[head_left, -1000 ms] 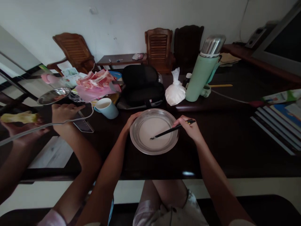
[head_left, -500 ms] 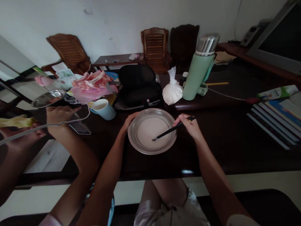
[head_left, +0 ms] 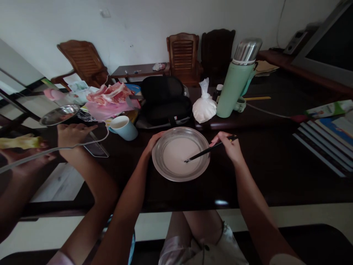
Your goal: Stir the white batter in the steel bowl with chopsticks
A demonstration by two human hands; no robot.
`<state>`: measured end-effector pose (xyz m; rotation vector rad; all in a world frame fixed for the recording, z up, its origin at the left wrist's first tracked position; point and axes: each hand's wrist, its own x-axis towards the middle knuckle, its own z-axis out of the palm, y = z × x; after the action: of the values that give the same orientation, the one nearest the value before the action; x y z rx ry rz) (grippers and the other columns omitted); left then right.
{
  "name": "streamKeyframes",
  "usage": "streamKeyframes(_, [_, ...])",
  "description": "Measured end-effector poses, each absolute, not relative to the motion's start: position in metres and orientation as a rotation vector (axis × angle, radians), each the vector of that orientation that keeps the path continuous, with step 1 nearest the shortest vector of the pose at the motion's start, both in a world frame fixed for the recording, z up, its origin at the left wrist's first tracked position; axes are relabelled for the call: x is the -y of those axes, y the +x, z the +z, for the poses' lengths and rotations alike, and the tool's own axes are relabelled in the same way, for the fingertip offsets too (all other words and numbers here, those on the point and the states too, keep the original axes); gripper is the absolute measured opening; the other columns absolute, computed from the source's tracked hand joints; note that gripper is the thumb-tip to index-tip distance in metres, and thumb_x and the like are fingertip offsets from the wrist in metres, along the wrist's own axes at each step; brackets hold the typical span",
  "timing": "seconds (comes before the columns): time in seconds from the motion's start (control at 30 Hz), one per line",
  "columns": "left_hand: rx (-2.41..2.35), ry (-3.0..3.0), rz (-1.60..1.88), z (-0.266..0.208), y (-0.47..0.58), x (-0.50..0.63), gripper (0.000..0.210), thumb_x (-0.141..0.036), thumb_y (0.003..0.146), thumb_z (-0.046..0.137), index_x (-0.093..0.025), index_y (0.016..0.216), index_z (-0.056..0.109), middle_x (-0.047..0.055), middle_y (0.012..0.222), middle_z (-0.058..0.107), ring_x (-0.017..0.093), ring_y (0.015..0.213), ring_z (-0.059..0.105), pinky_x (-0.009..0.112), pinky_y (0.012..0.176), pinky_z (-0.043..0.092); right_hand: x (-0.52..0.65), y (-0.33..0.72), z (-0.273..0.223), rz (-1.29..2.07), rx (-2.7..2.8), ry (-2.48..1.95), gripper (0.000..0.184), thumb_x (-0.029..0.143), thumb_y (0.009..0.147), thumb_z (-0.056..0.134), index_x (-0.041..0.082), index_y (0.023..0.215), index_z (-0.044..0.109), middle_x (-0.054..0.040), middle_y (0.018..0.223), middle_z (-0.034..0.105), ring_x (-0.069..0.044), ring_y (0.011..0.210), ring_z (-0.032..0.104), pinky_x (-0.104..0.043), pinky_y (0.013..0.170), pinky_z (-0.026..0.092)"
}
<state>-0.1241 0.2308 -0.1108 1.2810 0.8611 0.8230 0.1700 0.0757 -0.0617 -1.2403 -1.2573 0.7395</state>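
The stainless-steel bowl (head_left: 158, 154) stands at the centre of the frame on the dark counter (head_left: 264, 169), with a pale, milky liquid (head_left: 175, 152) in its base. The left grip (head_left: 154, 141) lies against the bowl's outer wall at its upper left; the fingers are partly hidden there, so one cannot tell whether they clasp the rim or merely brace it. The right grip (head_left: 229, 145), right of centre, is narrow, closed on black chopsticks (head_left: 202, 152), which slant down to the left across the bowl's right rim, their tips at the liquid near the middle of the bowl. The step in hand is judged to be stirring, 1 side steadying and the other mixing; how smooth the mixture is cannot be made out. The next move appears to call for a firm brace at left and a low sweep of the tips along the bottom and wall, slow enough to avoid slopping over the rim. Above and right of the bowl stands a knotted plastic bag of white powder (head_left: 204, 110), beside a green vacuum flask (head_left: 234, 90); to the upper left is a light-blue mug (head_left: 127, 129). At the left of the frame, another person's 2 hands (head_left: 72, 137) are near the counter, apart from the bowl
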Motion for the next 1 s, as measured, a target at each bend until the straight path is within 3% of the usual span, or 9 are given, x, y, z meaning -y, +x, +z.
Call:
streamKeyframes(0.27, [-0.827,1.274,0.833,-0.113,-0.123,-0.232,0.042,-0.042,0.071,0.063,-0.013,0.099,0.073,0.009,0.109,0.069,0.03,0.113,0.058,0.039,0.105,0.039,-0.082,0.162,-0.071,0.715,1.455,-1.204,0.032,0.048,0.089,0.056,0.023,0.083,0.075,-0.0038,0.085,0.076,-0.021,0.085,0.07,-0.035,0.082,0.052])
streamKeyframes(0.4, [-0.82,1.311,0.834,-0.112,-0.124,-0.232,0.043,-0.043,0.071,0.062,-0.012,0.099,0.074,0.01,0.11,0.069,0.031,0.115,0.057,0.039,0.107,0.038,-0.08,0.173,-0.068,0.622,1.248,-1.253,0.039,0.052,0.089,0.055,0.021,0.073,0.073,-0.004,0.07,0.074,-0.021,0.071,0.069,-0.035,0.076,0.053])
streamKeyframes(0.53, [-0.836,1.369,0.847,-0.111,-0.123,-0.234,0.041,-0.044,0.069,0.062,-0.012,0.093,0.073,0.01,0.105,0.07,0.033,0.115,0.056,0.042,0.108,0.037,-0.078,0.17,-0.065,0.743,1.26,-1.214,0.044,0.054,0.089,0.053,0.02,0.069,0.072,-0.003,0.06,0.07,-0.019,0.059,0.066,-0.033,0.066,0.053])
streamKeyframes(0.7, [-0.794,1.417,0.81,-0.11,-0.122,-0.233,0.044,-0.044,0.074,0.057,-0.011,0.098,0.072,0.011,0.107,0.069,0.032,0.116,0.056,0.044,0.106,0.038,-0.081,0.156,-0.067,0.75,1.59,-1.155,0.032,0.046,0.09,0.056,0.023,0.08,0.077,-0.0038,0.082,0.075,-0.02,0.081,0.067,-0.033,0.078,0.051])
streamKeyframes(0.8, [-0.785,1.402,0.826,-0.11,-0.122,-0.231,0.044,-0.044,0.074,0.058,-0.011,0.099,0.072,0.011,0.106,0.069,0.031,0.112,0.058,0.043,0.104,0.04,-0.083,0.161,-0.07,0.618,1.515,-1.213,0.028,0.043,0.09,0.057,0.025,0.083,0.077,-0.0032,0.085,0.076,-0.02,0.086,0.067,-0.035,0.082,0.049])
streamKeyframes(1.0, [-0.792,1.406,0.835,-0.11,-0.124,-0.23,0.043,-0.043,0.075,0.059,-0.013,0.102,0.072,0.009,0.104,0.07,0.029,0.11,0.059,0.04,0.105,0.039,-0.082,0.178,-0.071,0.634,1.172,-1.221,0.04,0.05,0.09,0.055,0.022,0.068,0.072,-0.0023,0.061,0.07,-0.019,0.062,0.066,-0.034,0.07,0.051])
